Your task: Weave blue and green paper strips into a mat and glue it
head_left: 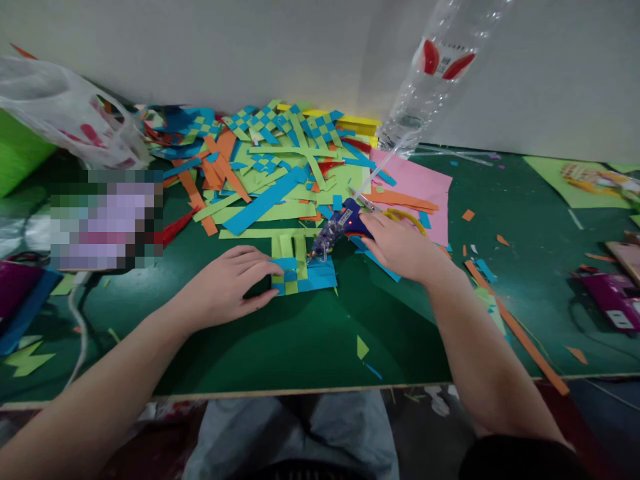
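Observation:
My left hand [237, 277] pinches the left edge of a small blue and green woven paper piece [321, 273] lying on the table. Loose green strips [286, 247] stick up from its far side. In my right hand [400, 243] is a dark blue glue gun [353, 219], its handle wrapped by the fingers. The gun's nozzle points down and left, close over the woven piece; whether it touches cannot be made out. A clear glue stick [375, 170] rises from the gun's back end.
Cut paper strips and finished-looking woven pieces [265, 123] are heaped at the back of the green table [300, 347]. A pink sheet [435, 200] lies behind my right hand. A phone [107, 223] stands left, near a plastic bag [85, 113]. A tall clear plastic container [425, 87] leans at the back.

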`<act>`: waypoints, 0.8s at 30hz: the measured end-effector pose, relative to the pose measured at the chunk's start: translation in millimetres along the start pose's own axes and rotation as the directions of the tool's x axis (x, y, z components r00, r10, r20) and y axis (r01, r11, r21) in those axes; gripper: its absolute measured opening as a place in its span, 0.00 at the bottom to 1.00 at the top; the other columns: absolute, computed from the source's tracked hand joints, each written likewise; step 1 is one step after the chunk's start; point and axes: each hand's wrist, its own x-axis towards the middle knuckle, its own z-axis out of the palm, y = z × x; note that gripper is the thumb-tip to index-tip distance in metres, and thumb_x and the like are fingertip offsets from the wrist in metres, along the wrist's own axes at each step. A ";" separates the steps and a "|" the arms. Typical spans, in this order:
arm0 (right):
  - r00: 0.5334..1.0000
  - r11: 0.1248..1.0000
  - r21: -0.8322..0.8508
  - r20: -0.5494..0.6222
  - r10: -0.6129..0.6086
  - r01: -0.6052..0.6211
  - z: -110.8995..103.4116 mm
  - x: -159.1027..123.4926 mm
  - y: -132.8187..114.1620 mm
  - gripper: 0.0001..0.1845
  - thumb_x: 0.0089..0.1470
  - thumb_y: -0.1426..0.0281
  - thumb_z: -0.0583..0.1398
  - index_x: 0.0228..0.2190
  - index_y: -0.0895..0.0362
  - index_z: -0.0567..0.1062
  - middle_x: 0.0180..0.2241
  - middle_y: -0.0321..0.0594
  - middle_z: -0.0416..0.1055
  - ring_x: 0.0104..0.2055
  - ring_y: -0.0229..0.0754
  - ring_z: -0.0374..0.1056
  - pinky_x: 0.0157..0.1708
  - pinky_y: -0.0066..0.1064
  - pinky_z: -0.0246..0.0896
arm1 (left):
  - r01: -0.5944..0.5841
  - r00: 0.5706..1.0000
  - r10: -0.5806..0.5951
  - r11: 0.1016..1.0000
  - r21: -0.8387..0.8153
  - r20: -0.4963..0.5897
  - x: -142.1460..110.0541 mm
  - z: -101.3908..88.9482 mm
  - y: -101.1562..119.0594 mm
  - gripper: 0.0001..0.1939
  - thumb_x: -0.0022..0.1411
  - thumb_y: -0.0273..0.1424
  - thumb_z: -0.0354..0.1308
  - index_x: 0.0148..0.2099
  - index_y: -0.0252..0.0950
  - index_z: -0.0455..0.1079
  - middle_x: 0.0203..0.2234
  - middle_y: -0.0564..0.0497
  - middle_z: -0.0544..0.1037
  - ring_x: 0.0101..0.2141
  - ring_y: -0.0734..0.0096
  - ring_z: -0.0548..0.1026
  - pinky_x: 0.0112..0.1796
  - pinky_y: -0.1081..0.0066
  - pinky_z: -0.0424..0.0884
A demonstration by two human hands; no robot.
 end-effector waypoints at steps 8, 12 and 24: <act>1.000 1.000 -0.008 0.008 0.014 -0.014 -1.6 -1.5 1.0 0.23 0.66 0.69 0.47 0.58 0.66 0.65 0.59 0.58 0.65 0.55 0.56 0.69 0.49 0.47 0.68 | -0.008 1.000 0.008 1.000 0.006 0.006 -0.5 0.2 -0.6 0.11 0.67 0.33 0.55 0.50 0.38 0.67 0.39 0.47 0.79 0.43 0.63 0.77 0.50 0.60 0.70; 1.000 1.000 -0.004 -0.003 0.001 -0.001 -0.6 -1.3 2.2 0.23 0.66 0.69 0.47 0.58 0.67 0.65 0.59 0.58 0.66 0.56 0.56 0.68 0.50 0.46 0.67 | 0.003 1.000 -0.003 1.000 -0.010 0.007 -0.3 0.4 -0.6 0.11 0.67 0.34 0.54 0.50 0.39 0.68 0.39 0.48 0.79 0.42 0.63 0.78 0.50 0.60 0.70; 0.999 1.000 0.012 -0.045 0.018 -0.017 -0.3 -3.2 5.6 0.24 0.65 0.68 0.49 0.57 0.66 0.65 0.57 0.58 0.68 0.54 0.58 0.68 0.49 0.50 0.67 | 0.015 1.000 -0.015 1.000 -0.017 0.016 -0.9 0.6 -1.0 0.11 0.67 0.34 0.55 0.50 0.39 0.68 0.39 0.48 0.79 0.42 0.63 0.77 0.50 0.59 0.70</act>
